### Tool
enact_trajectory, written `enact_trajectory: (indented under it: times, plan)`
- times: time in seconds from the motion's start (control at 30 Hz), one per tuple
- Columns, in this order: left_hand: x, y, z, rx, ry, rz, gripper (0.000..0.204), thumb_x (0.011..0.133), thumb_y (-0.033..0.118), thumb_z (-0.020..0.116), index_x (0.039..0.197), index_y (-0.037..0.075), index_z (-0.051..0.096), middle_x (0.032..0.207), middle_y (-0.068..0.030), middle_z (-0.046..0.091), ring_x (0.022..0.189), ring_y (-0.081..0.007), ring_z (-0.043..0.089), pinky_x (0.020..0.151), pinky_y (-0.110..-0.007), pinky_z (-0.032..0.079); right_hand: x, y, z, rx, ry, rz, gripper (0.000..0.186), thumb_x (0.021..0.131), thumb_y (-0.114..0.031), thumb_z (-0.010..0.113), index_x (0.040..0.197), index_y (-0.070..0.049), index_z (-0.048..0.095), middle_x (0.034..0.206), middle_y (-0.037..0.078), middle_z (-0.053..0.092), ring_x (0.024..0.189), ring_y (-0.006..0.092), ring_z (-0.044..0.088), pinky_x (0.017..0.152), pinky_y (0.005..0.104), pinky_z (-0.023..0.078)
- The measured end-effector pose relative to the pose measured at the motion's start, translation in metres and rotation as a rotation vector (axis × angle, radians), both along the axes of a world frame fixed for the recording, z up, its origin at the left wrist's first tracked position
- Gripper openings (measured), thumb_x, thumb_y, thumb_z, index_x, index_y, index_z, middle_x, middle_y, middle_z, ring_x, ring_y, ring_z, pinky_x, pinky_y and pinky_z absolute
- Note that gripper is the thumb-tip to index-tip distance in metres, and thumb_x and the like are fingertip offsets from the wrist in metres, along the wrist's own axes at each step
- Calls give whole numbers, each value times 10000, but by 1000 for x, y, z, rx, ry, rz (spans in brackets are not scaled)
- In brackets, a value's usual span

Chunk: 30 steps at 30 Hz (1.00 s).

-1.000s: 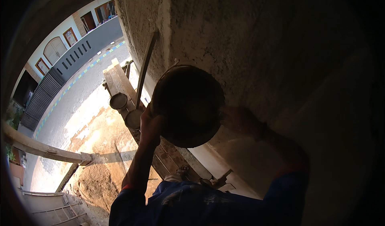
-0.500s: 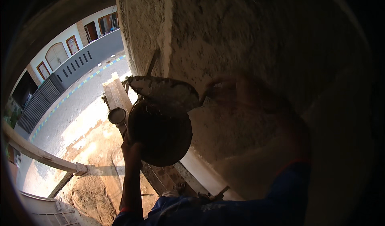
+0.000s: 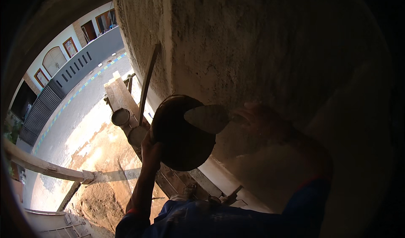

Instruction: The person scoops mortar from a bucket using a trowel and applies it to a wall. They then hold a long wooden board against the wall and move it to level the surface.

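My left hand (image 3: 151, 151) grips the left edge of a dark round bucket (image 3: 179, 153), fingers closed on its rim. The inside is too dark to make out. A pointed trowel (image 3: 206, 117) lies over the right part of the opening, its tip toward the left. My right hand (image 3: 255, 117) is closed around the trowel's handle, in deep shadow close to the wall. The blade looks smooth, with no lump of mortar visible on it. Ahead and to the right stands a rough plastered wall (image 3: 202, 60).
Wooden scaffold planks (image 3: 120, 94) run below me along the wall. Two small pails (image 3: 121, 117) stand on them, next to a leaning wooden strip (image 3: 148, 82). A pole (image 3: 46, 166) crosses at left. Far below are a sand heap (image 3: 99, 204) and a paved street (image 3: 80, 98).
The trowel has moved from the bucket's far rim rightward and nearer; the mortar on its blade no longer shows. The bucket has shifted slightly right in view, and a second pail has appeared.
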State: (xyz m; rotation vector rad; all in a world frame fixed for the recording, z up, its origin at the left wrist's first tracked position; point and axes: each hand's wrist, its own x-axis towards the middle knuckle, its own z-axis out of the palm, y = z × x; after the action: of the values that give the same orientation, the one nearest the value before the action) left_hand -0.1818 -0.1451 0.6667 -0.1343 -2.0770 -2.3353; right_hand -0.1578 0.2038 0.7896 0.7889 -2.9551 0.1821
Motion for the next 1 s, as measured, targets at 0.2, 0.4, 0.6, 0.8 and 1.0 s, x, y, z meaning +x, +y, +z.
enact_trajectory:
  times: [0.2, 0.4, 0.6, 0.8, 1.0]
  plan:
    - [-11, 38, 22, -48, 99, -130, 580, 660, -10, 512, 1240, -33, 511, 1054, -82, 623, 938, -137, 589, 824, -265, 478, 10, -48, -42, 492, 610, 45, 239, 837, -173, 546, 1056, -86, 582, 897, 143, 616, 736, 255, 634, 638, 369, 507]
    - [-13, 54, 41, -98, 165, -187, 649, 643, 54, 500, 1290, 7, 494, 1069, -149, 656, 991, -187, 618, 883, -320, 471, 6, -30, -76, 102, -120, -137, 170, 805, -132, 580, 964, -71, 575, 789, 134, 631, 735, 302, 638, 653, 416, 521]
    - [-10, 61, 34, -334, 183, -172, 581, 680, 4, 503, 1258, -49, 492, 1052, -102, 632, 956, -144, 597, 855, -301, 481, 21, -42, -145, -431, -66, 39, 223, 809, -180, 607, 1004, -76, 576, 816, 162, 627, 804, 342, 632, 680, 433, 513]
    - [-6, 33, 40, 22, 26, -169, 627, 656, 33, 573, 1276, -20, 494, 1048, -123, 647, 919, -170, 625, 826, -301, 502, 32, -46, -85, -438, -157, -124, 248, 847, -193, 588, 1047, -50, 554, 845, 177, 630, 799, 335, 637, 681, 431, 502]
    - [-4, 15, 64, 216, 23, -56, 551, 679, 13, 575, 1224, -42, 517, 1033, -94, 637, 896, -167, 620, 803, -286, 507, 16, -34, -8, -320, -235, -19, 396, 807, -243, 665, 1123, -44, 532, 812, 171, 641, 745, 314, 653, 691, 431, 502]
